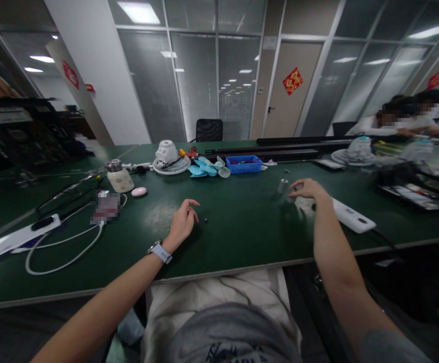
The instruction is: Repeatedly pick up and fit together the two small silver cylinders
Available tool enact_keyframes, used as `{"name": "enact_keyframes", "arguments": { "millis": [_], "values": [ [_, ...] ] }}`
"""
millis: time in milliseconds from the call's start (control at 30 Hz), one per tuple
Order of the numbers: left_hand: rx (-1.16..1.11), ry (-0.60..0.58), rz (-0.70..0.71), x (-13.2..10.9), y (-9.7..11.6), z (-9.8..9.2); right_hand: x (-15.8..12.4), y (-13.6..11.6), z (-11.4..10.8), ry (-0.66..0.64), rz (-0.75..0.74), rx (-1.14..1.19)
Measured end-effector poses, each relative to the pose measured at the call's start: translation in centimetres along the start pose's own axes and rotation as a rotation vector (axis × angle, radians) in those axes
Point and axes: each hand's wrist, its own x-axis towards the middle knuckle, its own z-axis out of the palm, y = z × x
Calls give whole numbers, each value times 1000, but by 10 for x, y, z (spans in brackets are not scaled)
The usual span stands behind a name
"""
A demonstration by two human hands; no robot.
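My left hand [183, 222] hovers at the near middle of the green table, palm inward. Its fingers are loosely bent and apart, with nothing seen in them. A small dark round piece [205, 220] lies just right of its fingertips. Further right, my right hand [308, 188] reaches down with thumb and fingers curled together. Something small and greyish shows at those fingertips, too blurred to name. Beside them, on the left, stands a small silvery cylinder [283, 186], apart from the fingers.
A white power strip [353, 216] lies by my right forearm. Across the back are a fan housing [170, 159], blue fan blades [205, 167], a blue basket [244, 170] and black bars. Leftward stand a cream flask [120, 180], a pink oval item [139, 191] and white cable [64, 269]. People sit far right.
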Motion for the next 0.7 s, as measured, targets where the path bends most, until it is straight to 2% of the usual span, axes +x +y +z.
{"name": "enact_keyframes", "arguments": {
  "millis": [100, 200, 267, 333, 367, 400, 467, 533, 600, 700],
  "values": [
    [-3, 22, -8, 1, -2, 1, -2, 10, -2, 91, 179, -23],
    [0, 40, -16, 1, -1, 2, -4, 4, -5, 201, 205, -8],
    [4, 45, -28, 1, 1, 2, -8, -14, -4, 386, 79, 17],
    [14, 46, -49, 1, 3, 2, -17, -47, 5, 562, -161, 94],
    [22, 45, -60, 1, 4, 2, -24, -67, 14, 587, -316, 154],
    [32, 45, -72, 0, 5, 1, -33, -89, 25, 543, -482, 220],
    [50, 53, -93, 0, 6, 1, -56, -132, 53, 289, -812, 280],
    [63, 64, -104, 0, 6, 0, -82, -167, 82, 60, -1027, 204],
    [74, 72, -100, -1, 7, -1, -103, -190, 104, -46, -1145, 110],
    [87, 78, -77, -1, 7, -1, -117, -203, 120, -27, -1186, 43]
  ]
}}
